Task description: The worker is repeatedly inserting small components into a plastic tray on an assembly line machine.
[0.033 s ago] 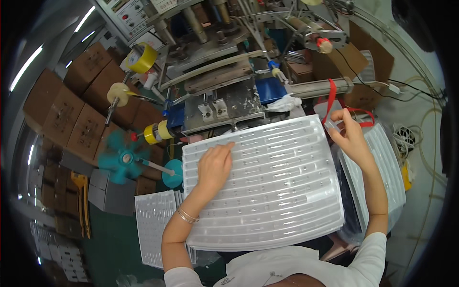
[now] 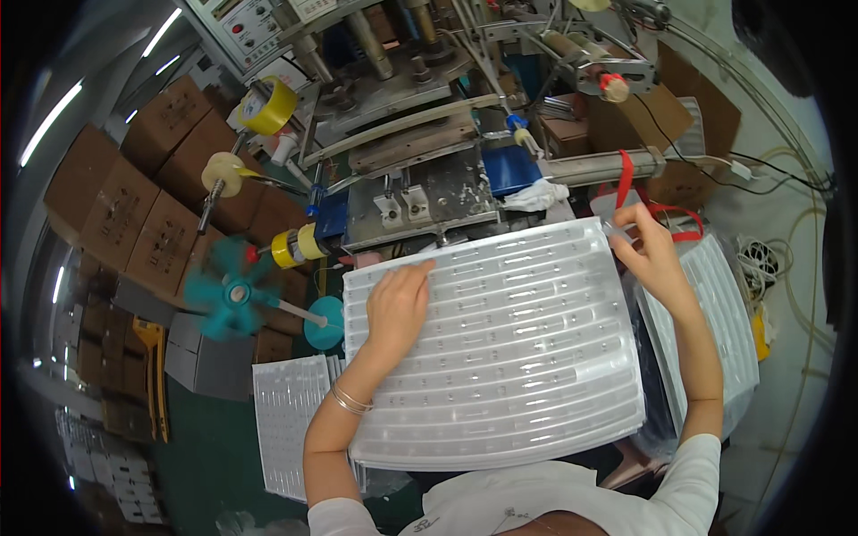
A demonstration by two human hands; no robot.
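A stack of white, ribbed plastic sheets (image 2: pixel 500 357) with rows of small marks lies in front of me, under a glossy clear surface. My left hand (image 2: pixel 398 308) rests on its upper left part, palm down, fingers loosely bent and reaching toward the far edge. Two thin bangles circle that wrist. At the far right corner, my right hand (image 2: pixel 648 259) is pinched, thumb and forefinger on a small clear plastic piece (image 2: pixel 620 234). Whether that piece is joined to the stack I cannot tell.
Beyond the stack stands a press machine (image 2: pixel 420 201) with a metal bed. Yellow tape rolls (image 2: pixel 268 107) and a turquoise fan (image 2: pixel 237 293) are at left, near stacked cartons (image 2: pixel 107 201). More ribbed sheets (image 2: pixel 715 313) lie at right, beside a red strap (image 2: pixel 624 174).
My right hand has shifted slightly left, closer to the stack's far right corner. My left hand has slid a little to the left on the sheets.
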